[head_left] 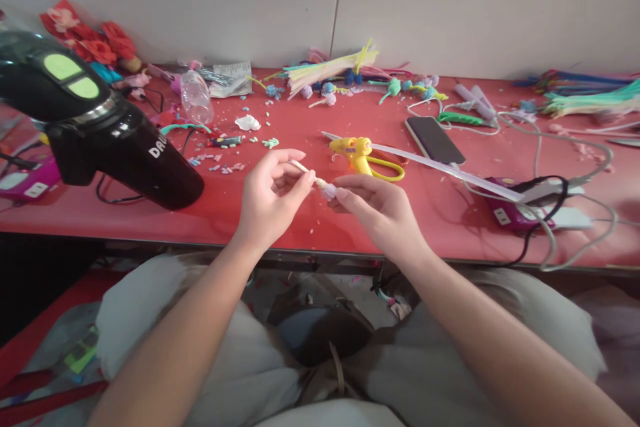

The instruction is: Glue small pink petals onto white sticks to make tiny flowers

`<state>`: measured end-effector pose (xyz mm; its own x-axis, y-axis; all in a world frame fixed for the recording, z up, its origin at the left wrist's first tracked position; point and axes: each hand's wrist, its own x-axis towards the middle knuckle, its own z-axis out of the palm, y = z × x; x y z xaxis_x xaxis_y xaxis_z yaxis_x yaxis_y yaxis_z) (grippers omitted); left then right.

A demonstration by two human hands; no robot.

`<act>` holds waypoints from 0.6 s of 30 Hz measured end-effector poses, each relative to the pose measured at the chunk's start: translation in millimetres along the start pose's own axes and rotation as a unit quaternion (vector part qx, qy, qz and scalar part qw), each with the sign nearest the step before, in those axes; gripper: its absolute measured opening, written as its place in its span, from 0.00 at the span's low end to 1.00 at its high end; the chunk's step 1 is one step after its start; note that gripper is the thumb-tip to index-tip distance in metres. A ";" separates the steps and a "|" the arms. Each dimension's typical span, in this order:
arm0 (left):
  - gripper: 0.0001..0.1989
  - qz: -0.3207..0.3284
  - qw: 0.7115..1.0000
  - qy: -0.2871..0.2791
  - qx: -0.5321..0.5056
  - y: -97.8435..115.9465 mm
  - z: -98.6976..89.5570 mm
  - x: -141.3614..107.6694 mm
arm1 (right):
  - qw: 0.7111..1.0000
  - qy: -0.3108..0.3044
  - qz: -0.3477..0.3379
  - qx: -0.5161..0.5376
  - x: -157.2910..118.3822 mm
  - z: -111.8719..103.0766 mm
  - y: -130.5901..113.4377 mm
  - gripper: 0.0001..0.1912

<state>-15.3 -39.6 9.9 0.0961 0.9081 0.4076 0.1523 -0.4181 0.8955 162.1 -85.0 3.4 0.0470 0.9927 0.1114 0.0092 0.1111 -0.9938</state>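
Observation:
Between my hands, over the front part of the red table, is a small craft piece (327, 190) with a pale lilac head and a cream stem. My left hand (277, 190) pinches the stem between thumb and fingers, and the stem's end sticks up past them. The thumb and fingers of my right hand (373, 208) close on the lilac head. A yellow glue gun (357, 152) lies just beyond my right hand, with a long clear glue stick (445, 170) running out to the right.
The red table (225, 200) holds a black tumbler-like device (135, 147) at left, a plastic bottle (196, 97), a phone (435, 140), and a purple power strip (510, 210) with cables at right. Pipe cleaners (330, 70) and small pompom pieces lie along the back.

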 end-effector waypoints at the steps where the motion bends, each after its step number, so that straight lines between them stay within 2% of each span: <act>1: 0.11 0.004 1.000 0.000 0.003 -0.1 0.3 -0.8 | 1.000 0.000 0.008 0.008 0.3 0.2 -0.9 0.15; 18: 0.11 0.026 0.999 -0.015 0.014 1.0 2.2 -4.6 | 1.000 0.004 -0.004 -0.015 1.1 -3.4 -1.4 0.14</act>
<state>-13.5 -44.3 8.6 0.1331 0.8844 0.4473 0.1745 -0.4652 0.8678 165.6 -84.3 4.9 0.0547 0.9912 0.1202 0.0403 0.1181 -0.9922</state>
